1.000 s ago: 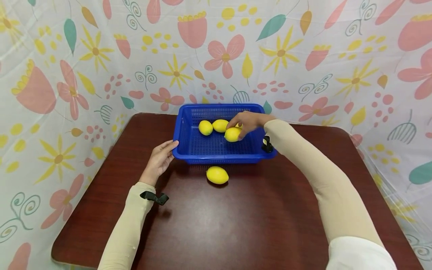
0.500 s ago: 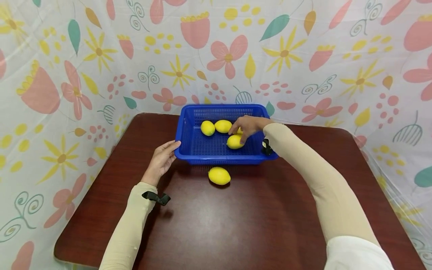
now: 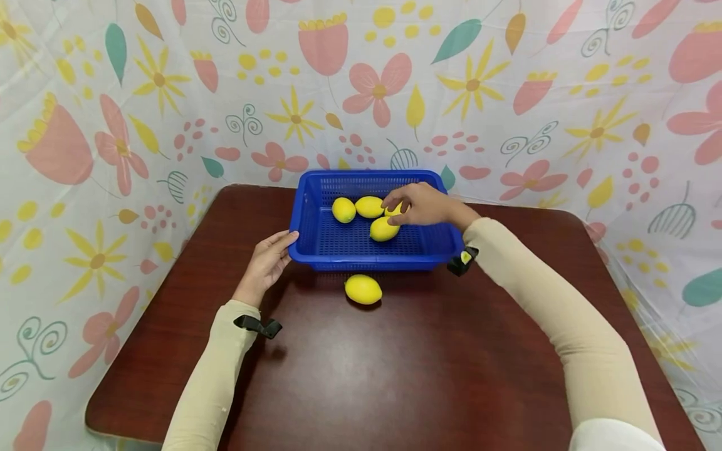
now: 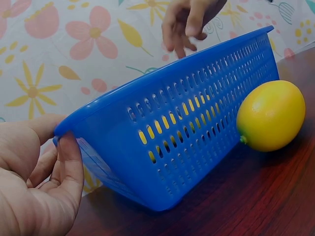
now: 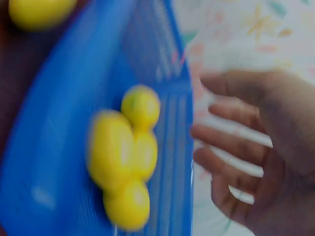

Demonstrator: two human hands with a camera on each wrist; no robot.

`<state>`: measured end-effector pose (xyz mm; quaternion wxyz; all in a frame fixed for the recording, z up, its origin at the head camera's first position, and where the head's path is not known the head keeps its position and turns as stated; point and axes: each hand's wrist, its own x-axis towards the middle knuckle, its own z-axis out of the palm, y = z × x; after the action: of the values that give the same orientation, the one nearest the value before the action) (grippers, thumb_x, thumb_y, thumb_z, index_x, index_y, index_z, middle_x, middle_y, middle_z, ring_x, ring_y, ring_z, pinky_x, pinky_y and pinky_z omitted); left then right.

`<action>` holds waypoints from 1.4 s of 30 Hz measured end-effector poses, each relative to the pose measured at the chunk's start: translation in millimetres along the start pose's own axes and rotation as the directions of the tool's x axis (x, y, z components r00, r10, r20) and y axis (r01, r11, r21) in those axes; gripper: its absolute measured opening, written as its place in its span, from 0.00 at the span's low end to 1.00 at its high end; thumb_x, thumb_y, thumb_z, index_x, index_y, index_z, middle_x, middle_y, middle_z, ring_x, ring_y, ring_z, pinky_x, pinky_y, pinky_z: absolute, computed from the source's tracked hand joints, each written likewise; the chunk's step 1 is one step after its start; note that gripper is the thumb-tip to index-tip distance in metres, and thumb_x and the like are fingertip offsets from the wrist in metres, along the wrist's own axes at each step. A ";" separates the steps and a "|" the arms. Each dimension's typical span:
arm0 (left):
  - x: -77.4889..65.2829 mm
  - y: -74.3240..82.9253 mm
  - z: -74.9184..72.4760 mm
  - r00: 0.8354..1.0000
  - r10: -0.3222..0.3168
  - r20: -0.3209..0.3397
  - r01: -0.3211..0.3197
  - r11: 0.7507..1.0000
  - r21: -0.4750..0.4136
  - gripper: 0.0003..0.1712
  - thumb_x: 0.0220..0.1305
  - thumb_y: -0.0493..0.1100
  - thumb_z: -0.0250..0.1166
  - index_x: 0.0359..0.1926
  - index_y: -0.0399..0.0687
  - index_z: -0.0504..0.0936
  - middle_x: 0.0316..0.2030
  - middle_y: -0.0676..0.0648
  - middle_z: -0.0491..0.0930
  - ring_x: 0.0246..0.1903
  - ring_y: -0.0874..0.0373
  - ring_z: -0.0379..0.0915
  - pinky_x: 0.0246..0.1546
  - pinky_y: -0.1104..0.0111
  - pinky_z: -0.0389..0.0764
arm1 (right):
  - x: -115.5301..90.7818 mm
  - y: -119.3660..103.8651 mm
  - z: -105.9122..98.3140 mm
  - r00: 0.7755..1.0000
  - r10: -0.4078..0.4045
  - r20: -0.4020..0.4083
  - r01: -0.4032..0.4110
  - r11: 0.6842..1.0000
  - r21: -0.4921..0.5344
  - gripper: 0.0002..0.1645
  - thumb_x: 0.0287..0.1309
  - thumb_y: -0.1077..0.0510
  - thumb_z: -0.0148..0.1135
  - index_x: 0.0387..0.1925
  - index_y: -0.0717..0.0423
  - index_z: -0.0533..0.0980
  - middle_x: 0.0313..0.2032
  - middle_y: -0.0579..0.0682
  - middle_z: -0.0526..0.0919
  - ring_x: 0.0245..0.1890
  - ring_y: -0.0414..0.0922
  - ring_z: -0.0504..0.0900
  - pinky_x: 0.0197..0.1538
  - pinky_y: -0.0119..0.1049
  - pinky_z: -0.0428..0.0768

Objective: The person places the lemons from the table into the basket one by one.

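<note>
A blue plastic basket (image 3: 372, 259) with slotted walls stands on the table and holds several yellow lemons. One lemon (image 3: 384, 229) lies in front of the others, and my right hand (image 3: 423, 204) hovers over the basket's right part, overlapping the lemons at the back in the head view. In the right wrist view that hand (image 5: 246, 142) has its fingers spread with nothing between them. My left hand (image 3: 269, 263) pinches the rim at the basket's left front corner, thumb on top and fingers underneath. Another lemon (image 4: 271, 116) rests on the table just outside the front wall.
The dark red-brown wooden table (image 3: 361, 376) reaches back to a flower-printed curtain (image 3: 372, 94) behind and at both sides. Black camera mounts sit on both wrists, the right mount (image 3: 462, 260) overlapping the basket's right front corner.
My right hand has let go of the lemon in the basket and lifted back to the right, its fingers loosening. The left hand keeps its grip on the rim.
</note>
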<state>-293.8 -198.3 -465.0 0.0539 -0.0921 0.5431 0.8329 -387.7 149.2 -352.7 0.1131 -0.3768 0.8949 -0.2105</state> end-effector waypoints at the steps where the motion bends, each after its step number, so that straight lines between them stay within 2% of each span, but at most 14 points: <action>1: 0.1 0.4 0.1 1.000 0.000 -0.001 0.000 1.000 -0.001 0.19 0.73 0.37 0.63 0.60 0.33 0.73 0.35 0.51 0.86 0.36 0.63 0.83 0.40 0.74 0.84 | -5.8 -6.2 3.5 0.999 -0.002 -0.043 0.002 1.000 0.011 0.22 0.64 0.50 0.71 0.57 0.53 0.82 0.51 0.52 0.87 0.47 0.49 0.87 0.49 0.47 0.85; 4: 0.4 1.3 0.3 1.000 -0.001 -0.003 0.001 1.000 -0.014 0.19 0.73 0.37 0.63 0.60 0.32 0.73 0.36 0.51 0.86 0.36 0.63 0.83 0.40 0.74 0.84 | -22.6 -20.3 18.4 0.987 -0.001 -0.161 0.007 0.999 0.039 0.21 0.64 0.51 0.72 0.54 0.56 0.83 0.48 0.52 0.89 0.44 0.49 0.88 0.47 0.46 0.85; 7: 0.5 1.0 0.5 1.000 0.000 -0.008 0.000 1.000 -0.027 0.19 0.73 0.36 0.63 0.60 0.32 0.73 0.36 0.50 0.86 0.36 0.62 0.83 0.40 0.74 0.84 | -39.0 -34.0 34.2 0.970 0.019 -0.243 -0.003 0.998 0.066 0.21 0.63 0.49 0.72 0.52 0.56 0.84 0.44 0.51 0.89 0.42 0.47 0.87 0.46 0.46 0.84; 11: -0.5 0.6 -0.6 1.000 -0.009 -0.009 0.009 1.000 -0.027 0.21 0.73 0.36 0.63 0.62 0.32 0.72 0.37 0.50 0.86 0.36 0.63 0.82 0.41 0.74 0.84 | -59.9 -51.9 54.3 0.947 0.046 -0.317 -0.012 0.994 0.109 0.21 0.62 0.45 0.72 0.50 0.53 0.85 0.42 0.47 0.89 0.41 0.44 0.86 0.43 0.44 0.84; 15: -0.9 0.2 -1.8 1.000 -0.018 -0.019 0.017 0.999 -0.029 0.22 0.73 0.37 0.63 0.63 0.31 0.72 0.37 0.50 0.86 0.36 0.63 0.82 0.41 0.74 0.84 | -75.9 -66.8 72.5 0.930 0.049 -0.363 0.005 0.989 0.147 0.22 0.61 0.43 0.73 0.49 0.51 0.85 0.43 0.48 0.89 0.40 0.43 0.84 0.42 0.45 0.84; 19: 0.2 0.5 -2.4 0.999 -0.021 -0.026 0.020 0.999 -0.043 0.25 0.73 0.38 0.64 0.66 0.31 0.71 0.39 0.49 0.85 0.37 0.63 0.82 0.42 0.74 0.84 | -84.9 -76.1 90.6 0.925 0.065 -0.375 -0.011 0.990 0.143 0.25 0.59 0.41 0.74 0.49 0.53 0.85 0.42 0.48 0.89 0.38 0.43 0.84 0.41 0.44 0.85; 22: 1.2 0.6 -1.9 1.000 -0.020 -0.022 0.019 0.999 -0.048 0.27 0.73 0.38 0.64 0.67 0.31 0.70 0.41 0.48 0.85 0.38 0.63 0.82 0.42 0.74 0.84 | -88.7 -80.0 104.8 0.922 0.103 -0.373 -0.060 0.990 0.124 0.26 0.57 0.40 0.75 0.50 0.52 0.85 0.41 0.48 0.89 0.36 0.42 0.85 0.39 0.40 0.84; 28: 1.4 -0.2 -0.9 0.999 -0.025 -0.022 0.023 0.998 -0.055 0.26 0.73 0.38 0.64 0.67 0.32 0.71 0.40 0.49 0.85 0.37 0.63 0.82 0.42 0.75 0.84 | -92.1 -82.6 131.2 0.914 0.179 -0.365 -0.159 0.984 0.083 0.32 0.53 0.35 0.75 0.50 0.53 0.85 0.41 0.50 0.89 0.40 0.48 0.86 0.39 0.44 0.83; 34: 0.2 -1.5 0.3 1.000 -0.024 -0.017 0.023 0.998 -0.057 0.21 0.73 0.38 0.64 0.62 0.34 0.73 0.38 0.50 0.86 0.36 0.63 0.82 0.41 0.75 0.84 | -88.1 -78.6 152.4 0.916 0.223 -0.332 -0.224 0.974 0.036 0.38 0.51 0.32 0.75 0.56 0.51 0.82 0.46 0.50 0.88 0.46 0.49 0.85 0.43 0.47 0.84; 42: -1.2 -2.5 0.9 1.000 -0.021 -0.011 0.021 0.997 -0.069 0.13 0.72 0.38 0.65 0.54 0.39 0.79 0.36 0.51 0.86 0.35 0.63 0.82 0.40 0.75 0.84 | -77.8 -73.0 169.9 0.909 0.253 -0.332 -0.260 0.965 0.024 0.44 0.51 0.30 0.74 0.62 0.52 0.78 0.56 0.53 0.84 0.52 0.54 0.82 0.46 0.53 0.84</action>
<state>-292.3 -196.4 -466.6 0.0564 -0.1044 0.5132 0.8500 -226.9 110.0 -466.1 -0.0166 -0.2163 0.9450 -0.2448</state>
